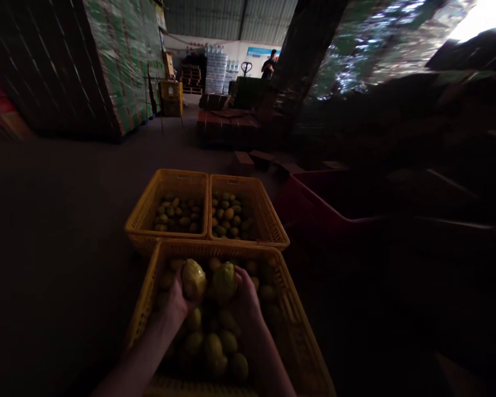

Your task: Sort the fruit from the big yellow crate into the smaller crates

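Note:
My left hand (179, 295) is closed around a yellowish oval fruit (194, 279), its skin bumpy and shiny. Beside it, my right hand (246, 293) grips a greener oval fruit (224, 281). The two held fruits are side by side with a small gap between them. Both hands are over a large yellow plastic crate (297, 325), where several similar green-yellow fruits (213, 346) lie loose. My forearms hide part of that crate's contents, and dim light makes the exact kind of fruit hard to tell.
Beyond the near crate stand a left yellow crate (143, 212) and a right yellow crate (264, 212), both holding similar fruit. A red bin (310, 201) is to the right. Wrapped stacks (124, 60) rise at the left; a person (268, 66) stands far back.

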`<action>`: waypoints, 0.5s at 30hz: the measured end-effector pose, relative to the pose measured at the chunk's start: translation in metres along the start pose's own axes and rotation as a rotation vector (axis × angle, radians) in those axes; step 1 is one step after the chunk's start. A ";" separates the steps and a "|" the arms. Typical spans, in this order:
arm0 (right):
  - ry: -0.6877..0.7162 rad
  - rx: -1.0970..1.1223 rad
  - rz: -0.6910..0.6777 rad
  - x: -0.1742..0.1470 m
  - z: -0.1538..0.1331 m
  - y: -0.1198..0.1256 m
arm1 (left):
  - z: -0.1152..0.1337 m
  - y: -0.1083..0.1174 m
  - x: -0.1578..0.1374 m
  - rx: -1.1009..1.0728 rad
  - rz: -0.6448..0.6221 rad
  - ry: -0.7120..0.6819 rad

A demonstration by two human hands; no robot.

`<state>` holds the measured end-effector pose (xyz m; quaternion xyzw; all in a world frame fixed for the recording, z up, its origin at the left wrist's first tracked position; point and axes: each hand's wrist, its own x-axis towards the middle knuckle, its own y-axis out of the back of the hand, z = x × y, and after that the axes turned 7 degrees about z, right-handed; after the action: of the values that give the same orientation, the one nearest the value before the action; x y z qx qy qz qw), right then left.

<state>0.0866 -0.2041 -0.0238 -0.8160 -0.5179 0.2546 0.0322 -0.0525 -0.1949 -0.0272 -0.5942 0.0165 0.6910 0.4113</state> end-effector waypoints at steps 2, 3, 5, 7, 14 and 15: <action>-0.029 0.024 0.034 0.004 -0.010 0.005 | 0.007 -0.001 -0.004 -0.097 0.040 0.021; -0.016 0.019 0.070 0.005 -0.014 0.007 | 0.010 -0.001 -0.005 -0.132 0.025 0.002; 0.043 -0.017 0.122 0.004 -0.020 0.010 | 0.013 -0.002 -0.007 -0.171 -0.029 -0.044; 0.105 -0.079 0.102 0.000 -0.017 0.009 | 0.011 -0.002 -0.007 -0.157 -0.109 -0.066; 0.496 -0.500 -0.167 -0.016 0.023 -0.005 | -0.019 0.004 0.001 -0.033 -0.388 -0.075; 0.518 -0.547 -0.224 -0.016 0.026 -0.004 | -0.021 0.008 0.004 -0.029 -0.357 -0.089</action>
<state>0.0666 -0.2217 -0.0385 -0.7701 -0.6273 -0.1122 -0.0290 -0.0401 -0.2094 -0.0406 -0.5626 -0.1176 0.6326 0.5191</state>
